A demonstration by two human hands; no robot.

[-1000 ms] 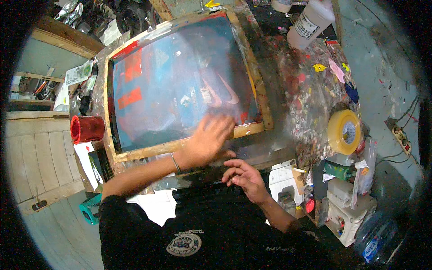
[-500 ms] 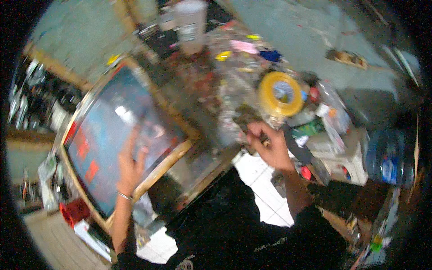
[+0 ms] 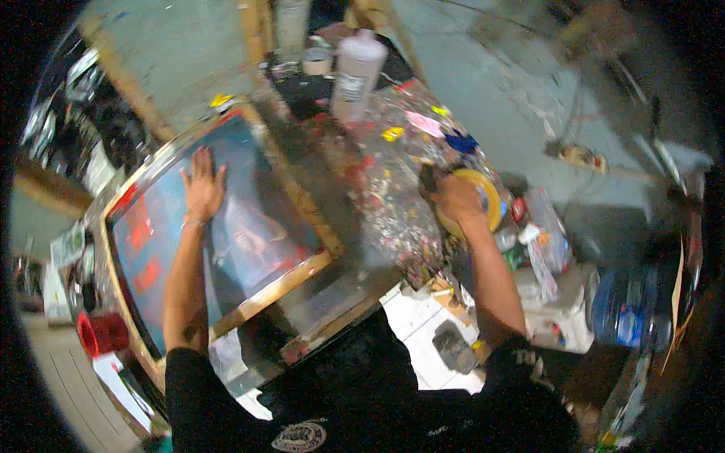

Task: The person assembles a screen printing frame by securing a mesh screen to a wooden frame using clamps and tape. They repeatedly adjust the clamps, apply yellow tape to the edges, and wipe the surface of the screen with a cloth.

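Observation:
A wooden-framed printing screen [image 3: 298, 198] with blue-grey mesh and red patches lies tilted on the left of the paint-stained table. My left hand [image 3: 202, 189] rests on the mesh, palm down, fingers stretched out and spread. At the right of the table, my right hand [image 3: 458, 201] is closed, with a small dark lump [image 3: 430, 178] at its fingertips; blur hides what kind of thing it is. That hand partly covers a roll of yellow tape [image 3: 492, 198], which lies just behind it.
A cloudy plastic bottle [image 3: 358, 75] stands at the table's far end, beside a small tub [image 3: 317, 60]. Right of the table are a plastic bag [image 3: 550, 226], a pale stool [image 3: 563, 325] and a large blue water bottle [image 3: 633, 309]. A red cup-like container [image 3: 103, 333] sits lower left.
My left hand has moved farther up the screen and lies flat on it. My right hand has moved away from me toward the tape roll, the dark lump moving with it. The view has shifted.

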